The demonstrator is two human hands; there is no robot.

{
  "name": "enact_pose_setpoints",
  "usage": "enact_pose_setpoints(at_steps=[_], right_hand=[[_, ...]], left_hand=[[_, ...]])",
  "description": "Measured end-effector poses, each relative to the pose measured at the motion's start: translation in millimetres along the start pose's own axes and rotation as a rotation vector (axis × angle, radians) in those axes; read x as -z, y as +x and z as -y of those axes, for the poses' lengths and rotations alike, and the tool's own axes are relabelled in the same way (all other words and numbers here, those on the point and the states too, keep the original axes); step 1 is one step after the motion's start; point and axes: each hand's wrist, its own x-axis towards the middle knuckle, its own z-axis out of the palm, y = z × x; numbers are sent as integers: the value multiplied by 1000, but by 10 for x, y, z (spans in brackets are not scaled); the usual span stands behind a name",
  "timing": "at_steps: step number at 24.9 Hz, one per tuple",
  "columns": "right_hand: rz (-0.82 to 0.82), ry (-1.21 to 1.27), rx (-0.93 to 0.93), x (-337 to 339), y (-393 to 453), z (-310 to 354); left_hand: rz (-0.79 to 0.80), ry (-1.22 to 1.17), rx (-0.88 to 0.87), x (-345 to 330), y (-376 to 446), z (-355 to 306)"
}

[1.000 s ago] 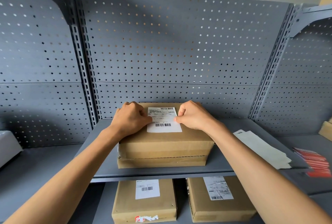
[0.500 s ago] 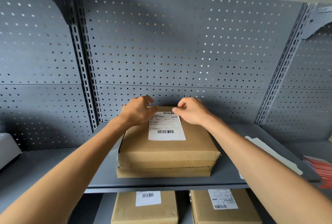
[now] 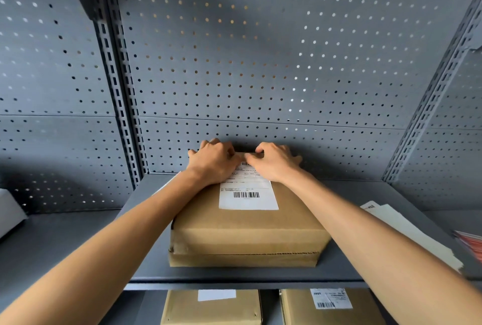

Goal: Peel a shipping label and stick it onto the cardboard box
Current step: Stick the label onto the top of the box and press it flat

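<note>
We're looking down at the cardboard box [image 3: 247,230] sitting on the grey shelf [image 3: 352,264], and the white shipping label [image 3: 247,195] lies flat on its top face, barcode facing us. Our left hand [image 3: 212,164] presses down on the label's far left part, and our right hand [image 3: 273,163] presses on its far right part, fingers curled, knuckles up, the two hands almost touching. Behind the box rises the perforated back panel [image 3: 260,64]. To the right of the box lie loose white sheets [image 3: 407,230] on the shelf. Below the box, two more labelled boxes [image 3: 331,306] peek out from the lower shelf.
</note>
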Motion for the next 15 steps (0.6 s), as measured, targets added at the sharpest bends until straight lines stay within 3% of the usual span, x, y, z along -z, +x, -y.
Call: enact_pose_setpoints(at_steps=[15], right_hand=[[-5,-64,34,-85,5,-57]], left_hand=[[9,-27,1,-31,-1,50]])
